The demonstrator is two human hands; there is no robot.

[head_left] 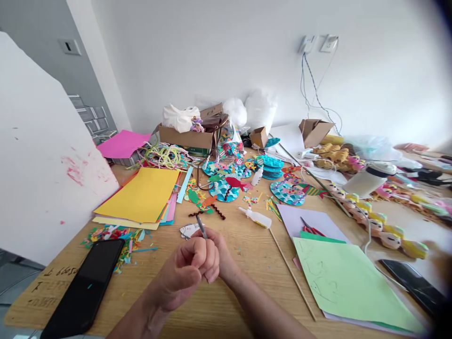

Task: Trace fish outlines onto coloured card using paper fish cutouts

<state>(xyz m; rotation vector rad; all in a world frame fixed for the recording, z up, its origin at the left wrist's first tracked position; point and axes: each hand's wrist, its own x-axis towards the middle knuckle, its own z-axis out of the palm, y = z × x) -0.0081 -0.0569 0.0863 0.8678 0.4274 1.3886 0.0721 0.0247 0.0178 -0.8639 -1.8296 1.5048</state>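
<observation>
My two hands meet over the wooden table (247, 254) near its front edge. My left hand (189, 270) is curled into a fist, and what is inside it is hidden. Pressed against it from behind is my right hand (222, 256), fingers closed round a thin grey pen-like tool (201, 227) that points up and away. Just beyond the tip lies a small white paper fish cutout (189, 230). A black phone (83, 287) rests face up to the left of my left forearm.
A stack of coloured paper with yellow on top (141, 195) and paper scraps (116, 235) lie left. A glue bottle (256, 216), a wooden stick (293, 273), a green sheet (346, 282), red-handled scissors (310, 229) lie right. Blue fish discs (224, 188) and a cardboard box (187, 136) sit behind. A white board (42, 165) leans at left.
</observation>
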